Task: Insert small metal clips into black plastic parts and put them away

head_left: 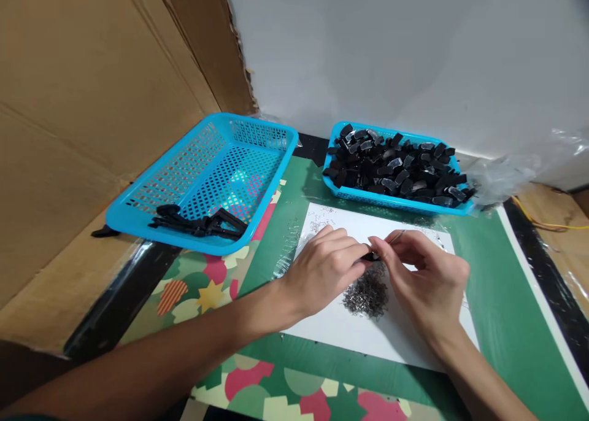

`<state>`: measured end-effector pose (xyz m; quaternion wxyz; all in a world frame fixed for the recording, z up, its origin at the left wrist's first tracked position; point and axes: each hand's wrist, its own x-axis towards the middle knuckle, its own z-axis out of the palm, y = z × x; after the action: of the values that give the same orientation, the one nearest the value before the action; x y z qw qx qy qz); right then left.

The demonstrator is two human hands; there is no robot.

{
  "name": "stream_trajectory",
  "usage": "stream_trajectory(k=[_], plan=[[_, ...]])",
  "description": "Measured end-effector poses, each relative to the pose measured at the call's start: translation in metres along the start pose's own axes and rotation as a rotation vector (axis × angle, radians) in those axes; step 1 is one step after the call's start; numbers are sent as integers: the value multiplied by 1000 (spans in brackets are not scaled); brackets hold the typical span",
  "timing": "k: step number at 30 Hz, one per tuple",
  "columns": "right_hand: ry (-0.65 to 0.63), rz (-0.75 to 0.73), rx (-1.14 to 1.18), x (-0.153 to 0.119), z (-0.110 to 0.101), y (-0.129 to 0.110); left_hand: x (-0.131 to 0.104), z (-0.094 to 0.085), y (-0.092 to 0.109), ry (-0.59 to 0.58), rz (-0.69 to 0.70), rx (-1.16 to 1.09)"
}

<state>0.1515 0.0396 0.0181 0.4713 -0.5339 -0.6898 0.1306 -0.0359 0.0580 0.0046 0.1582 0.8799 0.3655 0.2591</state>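
Nearest me, a patterned sheet [248, 381] in red, cream and green shows along the front edge, with a green board [510, 267] lying over it. On the board I have a sheet of white paper [329, 329], bearing a heap of tiny metal pieces [367, 295], too fine for me to identify.

Just beyond the heap, my left hand [324, 258] pinches a small black part [369, 256] between thumb and fingers. My right hand [426, 270] meets it from the other side, thumb at the part's end; its fingers are drawn narrow, but I cannot tell whether they grip it. More metal bits lie scattered near the paper's far left corner.

Farther out on the left, a blue perforated basket [156, 235] holds a few long black pieces [197, 224] at its near end. To the right, a second blue basket [391, 201] is heaped with black plastic parts [391, 169], some shiny, and clear plastic film [510, 172] lies beside it. Brown cardboard [92, 71] stands at left; a pale wall [391, 53] rises behind.
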Motion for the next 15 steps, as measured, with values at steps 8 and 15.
stream_trajectory(k=[8, 15], plan=[[285, 263, 290, 16, -22, 14, 0, -5, 1, 159, -87, -108], [-48, 209, -5, 23, -40, 42, 2, -11, 5, 191, -174, -126]])
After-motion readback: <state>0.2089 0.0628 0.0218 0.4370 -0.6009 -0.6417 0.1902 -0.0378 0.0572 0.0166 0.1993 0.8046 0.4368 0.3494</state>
